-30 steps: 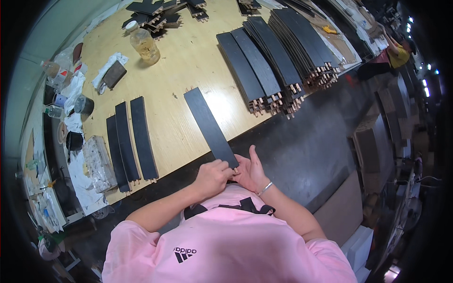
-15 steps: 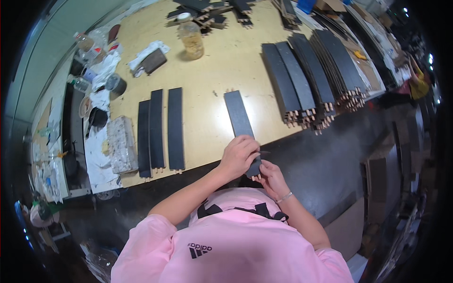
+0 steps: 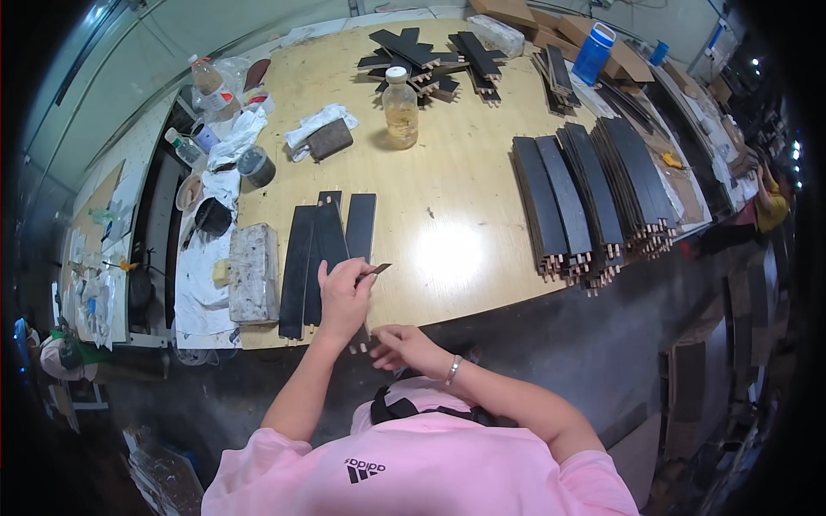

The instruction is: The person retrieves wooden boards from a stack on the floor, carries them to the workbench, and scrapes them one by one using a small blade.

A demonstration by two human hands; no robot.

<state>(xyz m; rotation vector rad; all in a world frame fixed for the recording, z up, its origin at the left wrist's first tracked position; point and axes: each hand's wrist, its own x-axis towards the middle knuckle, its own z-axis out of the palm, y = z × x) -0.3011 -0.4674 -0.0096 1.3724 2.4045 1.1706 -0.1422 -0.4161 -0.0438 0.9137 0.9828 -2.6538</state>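
My left hand (image 3: 344, 297) is closed over a narrow black wooden board (image 3: 329, 232) with light pegs at its ends. A thin, pointed dark blade (image 3: 379, 269) sticks out from between its thumb and fingers. That board lies slantwise over other black boards (image 3: 297, 267) at the table's front left, and its near end reaches past the front edge. Close beside that pegged end is my right hand (image 3: 413, 351), fingers loosely bent and apart, with nothing visible in them. The left palm hides the board's middle.
Stacks of black pegged boards (image 3: 594, 206) stand at the right. A loose heap (image 3: 417, 60) lies at the back. A capped jar (image 3: 401, 112), a dark block (image 3: 330, 139) on a cloth and a tape-wrapped block (image 3: 254, 279) stand around the wooden tabletop (image 3: 465, 198).
The held board has moved left, from the middle of the table edge onto the boards at the left. My right hand has come off its near end.
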